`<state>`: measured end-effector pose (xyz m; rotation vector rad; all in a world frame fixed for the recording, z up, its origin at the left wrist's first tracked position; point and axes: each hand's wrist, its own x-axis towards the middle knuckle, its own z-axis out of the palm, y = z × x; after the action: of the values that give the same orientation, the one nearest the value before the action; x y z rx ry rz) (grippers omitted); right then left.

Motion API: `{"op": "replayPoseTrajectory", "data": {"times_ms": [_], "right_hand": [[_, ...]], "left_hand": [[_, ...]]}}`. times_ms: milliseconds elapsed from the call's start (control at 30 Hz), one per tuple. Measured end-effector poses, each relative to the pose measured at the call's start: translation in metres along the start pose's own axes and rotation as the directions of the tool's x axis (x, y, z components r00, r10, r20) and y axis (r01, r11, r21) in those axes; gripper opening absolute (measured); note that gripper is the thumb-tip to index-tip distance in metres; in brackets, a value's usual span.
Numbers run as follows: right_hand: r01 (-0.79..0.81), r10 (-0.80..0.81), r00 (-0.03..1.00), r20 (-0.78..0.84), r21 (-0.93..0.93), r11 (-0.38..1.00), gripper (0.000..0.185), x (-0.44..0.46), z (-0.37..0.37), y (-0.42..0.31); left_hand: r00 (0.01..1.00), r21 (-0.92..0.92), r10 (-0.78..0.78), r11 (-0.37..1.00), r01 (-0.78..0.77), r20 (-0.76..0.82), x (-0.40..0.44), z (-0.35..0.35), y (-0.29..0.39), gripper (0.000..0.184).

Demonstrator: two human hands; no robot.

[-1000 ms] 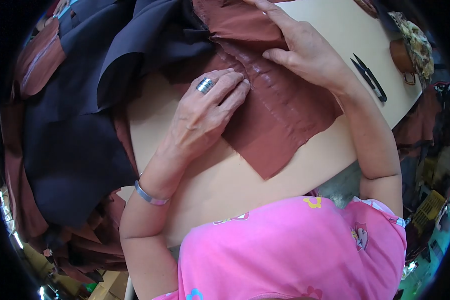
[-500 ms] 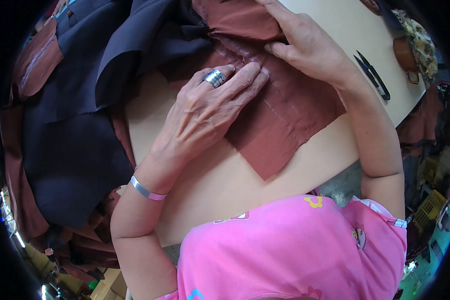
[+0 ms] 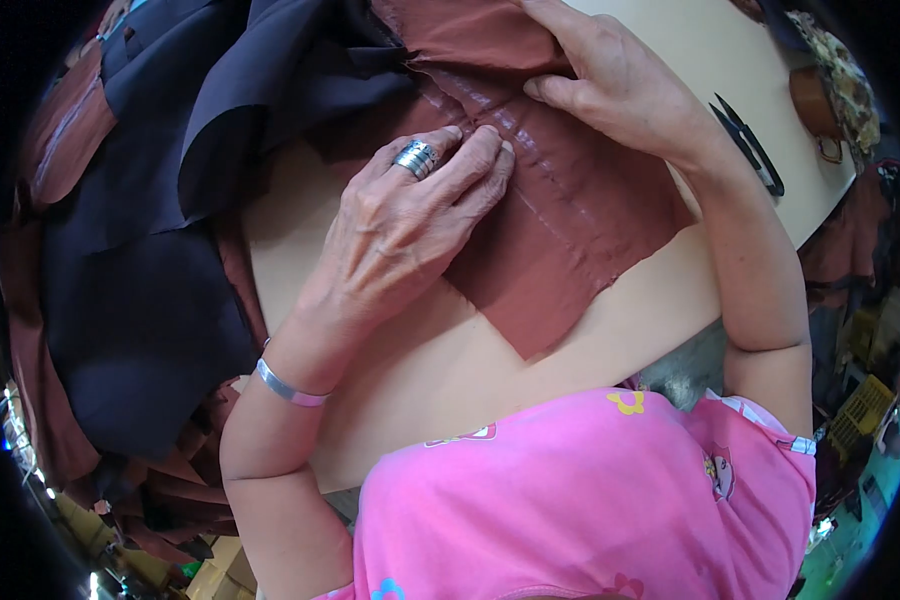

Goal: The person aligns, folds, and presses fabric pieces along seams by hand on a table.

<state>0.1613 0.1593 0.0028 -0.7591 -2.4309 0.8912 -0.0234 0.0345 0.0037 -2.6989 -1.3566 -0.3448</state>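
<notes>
A piece of brown fabric (image 3: 570, 225) with whitish lines along its seams lies on the table, its pointed corner toward me. My left hand (image 3: 410, 205), wearing a wide silver ring, has its fingers bent and pressed together on the fabric beside the seam, pinching it. My right hand (image 3: 620, 85) rests on the upper right of the same fabric. Its thumb lies below a raised brown fold (image 3: 480, 35), and the forefinger stretches above it, well apart from the thumb; the other fingers are partly hidden. Dark fabric (image 3: 360, 90) adjoins the brown piece on the left.
Black thread snips (image 3: 748, 145) lie on the pale table (image 3: 390, 410), right of my right forearm. A brown round object (image 3: 813, 102) sits near the table's right edge. Large dark cloth (image 3: 150, 330) hangs over the left side. A yellow crate (image 3: 860, 418) stands lower right.
My left hand has shifted slightly left and up along the fabric, uncovering more of the whitish seam line. My right hand has barely moved and stays on the fabric.
</notes>
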Motion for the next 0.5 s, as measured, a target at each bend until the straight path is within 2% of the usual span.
{"op": "replayPoseTrajectory", "data": {"times_ms": [167, 233, 300, 367, 433, 467, 500], "right_hand": [[-0.107, 0.107, 0.993, 0.043, 0.002, 0.994, 0.075, -0.001, -0.005, -0.011], [-0.103, 0.104, 0.994, 0.046, -0.015, 0.995, 0.074, 0.0, -0.006, -0.012], [-0.111, 0.11, 0.992, 0.064, -0.001, 0.994, 0.074, 0.002, -0.006, -0.012], [-0.131, 0.127, 0.988, 0.089, 0.04, 0.991, 0.073, 0.005, -0.004, -0.007], [-0.032, 0.032, 0.998, 0.061, 0.011, 0.999, 0.073, 0.006, -0.003, -0.001], [0.015, -0.015, 0.999, 0.047, -0.005, 1.0, 0.073, 0.006, -0.004, 0.0], [-0.016, 0.015, 0.998, 0.061, 0.007, 1.0, 0.074, 0.006, -0.006, -0.001]], "left_hand": [[0.994, 0.096, 0.064, 0.993, -0.073, 0.094, -0.005, -0.004, 0.003, 0.047], [0.99, 0.139, 0.061, 0.987, -0.079, 0.129, -0.007, -0.005, 0.009, 0.05], [0.99, 0.078, 0.083, 0.993, -0.092, 0.112, -0.006, -0.009, 0.007, 0.048], [0.997, -0.036, 0.061, 0.998, -0.06, 0.039, -0.006, -0.008, 0.003, 0.045], [0.997, -0.212, -0.012, 0.977, -0.005, -0.079, -0.007, 0.002, -0.009, 0.042], [0.987, -0.183, -0.062, 0.983, 0.035, -0.145, -0.007, 0.003, -0.012, 0.039], [0.986, -0.167, -0.057, 0.986, 0.031, -0.154, -0.007, 0.008, -0.017, 0.04]]}}
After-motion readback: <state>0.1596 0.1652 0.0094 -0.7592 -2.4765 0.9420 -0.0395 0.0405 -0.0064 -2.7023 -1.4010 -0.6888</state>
